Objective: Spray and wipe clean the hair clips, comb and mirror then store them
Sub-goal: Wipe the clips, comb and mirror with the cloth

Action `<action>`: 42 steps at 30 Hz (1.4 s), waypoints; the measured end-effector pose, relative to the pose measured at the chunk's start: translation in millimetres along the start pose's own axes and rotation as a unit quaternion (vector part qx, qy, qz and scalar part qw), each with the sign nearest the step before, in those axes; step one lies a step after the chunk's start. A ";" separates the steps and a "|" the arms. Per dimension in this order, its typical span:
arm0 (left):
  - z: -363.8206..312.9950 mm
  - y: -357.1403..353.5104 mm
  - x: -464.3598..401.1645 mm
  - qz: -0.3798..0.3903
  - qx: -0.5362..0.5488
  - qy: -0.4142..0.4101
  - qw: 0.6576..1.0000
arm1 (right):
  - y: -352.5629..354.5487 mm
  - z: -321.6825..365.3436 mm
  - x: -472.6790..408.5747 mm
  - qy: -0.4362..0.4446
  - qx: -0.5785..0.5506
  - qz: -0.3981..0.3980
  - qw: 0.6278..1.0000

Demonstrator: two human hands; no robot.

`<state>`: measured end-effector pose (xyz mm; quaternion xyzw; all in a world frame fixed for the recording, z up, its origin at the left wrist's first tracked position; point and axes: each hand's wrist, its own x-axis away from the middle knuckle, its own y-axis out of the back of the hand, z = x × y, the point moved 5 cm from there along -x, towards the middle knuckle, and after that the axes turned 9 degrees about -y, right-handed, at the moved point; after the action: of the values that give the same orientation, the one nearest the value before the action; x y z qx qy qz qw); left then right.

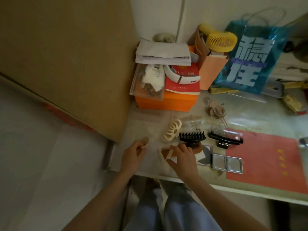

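L hand [133, 155] is pinching a small beige clip [145, 142], prob. lifting it for cleaning. R hand [181, 158] is gripping a brown-and-cream clip [164, 153]. Cream claw clip [172, 130], black claw clip [192, 137] lying just beyond R fingers; folding mirror [227, 164] open to its right.

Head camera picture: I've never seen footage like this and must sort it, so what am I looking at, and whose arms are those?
There is no machine. A person wears a camera on the head, looking down at their own arms and a cluttered table. The left hand pinches a small beige piece. The right hand grips a brown and cream clip. Nearby lie a cream claw clip, a black claw clip, another black clip, an open double mirror, an orange box and a blue bag.
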<state>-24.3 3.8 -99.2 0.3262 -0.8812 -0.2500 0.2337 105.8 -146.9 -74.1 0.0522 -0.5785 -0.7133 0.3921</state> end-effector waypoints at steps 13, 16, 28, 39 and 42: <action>-111.3 36.6 -5.6 0.175 0.375 0.037 0.910 | 55.3 18.2 9.3 -0.099 -0.634 0.187 0.744; -121.7 32.3 -6.9 0.149 0.320 0.028 0.935 | 65.6 8.4 10.7 -0.106 -0.656 0.120 0.737; -119.1 8.7 0.4 0.075 0.252 0.014 0.965 | 62.5 -15.7 21.9 -0.130 -0.642 0.029 0.755; -77.3 -5.1 10.6 0.068 0.272 0.109 0.954 | 27.8 -23.7 28.9 -0.208 -0.574 0.050 0.791; -86.0 -18.4 9.5 0.079 0.284 0.105 0.950 | 31.9 -43.8 34.8 -0.224 -0.604 0.037 0.764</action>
<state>27.1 -39.8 -41.9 0.3326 -0.9093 0.0655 0.2415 120.9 -203.6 -47.5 -0.3779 -0.1003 -0.8918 0.2276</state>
